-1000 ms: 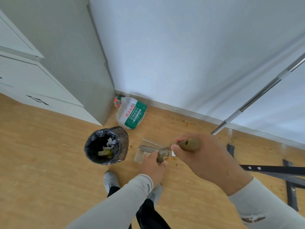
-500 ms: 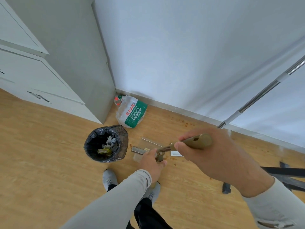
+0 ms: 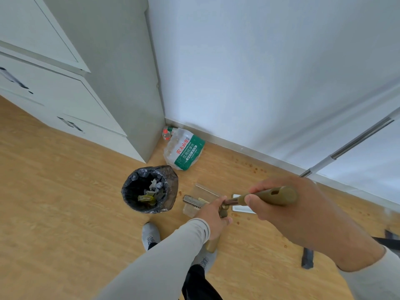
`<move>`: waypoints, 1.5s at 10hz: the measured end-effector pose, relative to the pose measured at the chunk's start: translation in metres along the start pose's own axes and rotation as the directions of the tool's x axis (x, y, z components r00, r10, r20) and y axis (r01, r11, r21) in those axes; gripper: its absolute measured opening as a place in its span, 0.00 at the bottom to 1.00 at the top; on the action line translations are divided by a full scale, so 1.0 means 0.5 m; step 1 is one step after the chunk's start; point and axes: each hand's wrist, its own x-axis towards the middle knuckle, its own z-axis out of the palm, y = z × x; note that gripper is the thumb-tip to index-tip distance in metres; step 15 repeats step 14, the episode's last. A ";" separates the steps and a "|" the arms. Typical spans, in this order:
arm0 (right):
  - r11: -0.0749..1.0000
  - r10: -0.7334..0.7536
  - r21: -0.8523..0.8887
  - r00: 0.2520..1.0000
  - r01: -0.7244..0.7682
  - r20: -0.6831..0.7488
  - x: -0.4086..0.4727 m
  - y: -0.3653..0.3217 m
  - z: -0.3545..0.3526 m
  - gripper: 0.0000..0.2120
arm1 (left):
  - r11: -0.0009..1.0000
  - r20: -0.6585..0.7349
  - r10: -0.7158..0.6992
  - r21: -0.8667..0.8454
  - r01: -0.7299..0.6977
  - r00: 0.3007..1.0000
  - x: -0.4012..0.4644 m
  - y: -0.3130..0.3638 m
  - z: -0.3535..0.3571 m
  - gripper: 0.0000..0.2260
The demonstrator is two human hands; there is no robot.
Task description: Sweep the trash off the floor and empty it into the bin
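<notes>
Setting: wood-grain floor (image 3: 65, 213) in a corner where a white wall meets grey-white cabinets (image 3: 71, 100).
Task objects: clear dustpan (image 3: 194, 204) lies low at the floor just right of the black-lined bin (image 3: 149, 189); a white scrap (image 3: 241, 207) lies beside its right edge; brown crumbs (image 3: 249, 164) dot the boards toward the baseboard.
Left hand (image 3: 214, 215): fingers curled round the lower olive handle (image 3: 211, 245) at the dustpan.
Right hand (image 3: 287, 204): thumb and fingers wrapped round the upper olive handle (image 3: 270, 195).
Change: over the last second the right hand has come up and toward the camera; dustpan, left hand and bin kept their relation.
Meaning: judged as sweeping not finished; crumbs remain and nothing is being tipped into the bin.
Surroundings: wrapped pack of water bottles (image 3: 184, 151) against the wall behind the bin; grey shoe (image 3: 150, 233) beside it; metal pole (image 3: 350, 146) leaning at right.
Obstruction: the pack crowds the corner, though most crumbs lie clear of it.
</notes>
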 end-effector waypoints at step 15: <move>0.987 0.088 0.142 0.992 -0.075 -0.089 -0.043 0.015 0.022 0.12 | 0.977 0.022 0.108 0.184 -0.111 0.994 -0.131 0.042 -0.136 0.15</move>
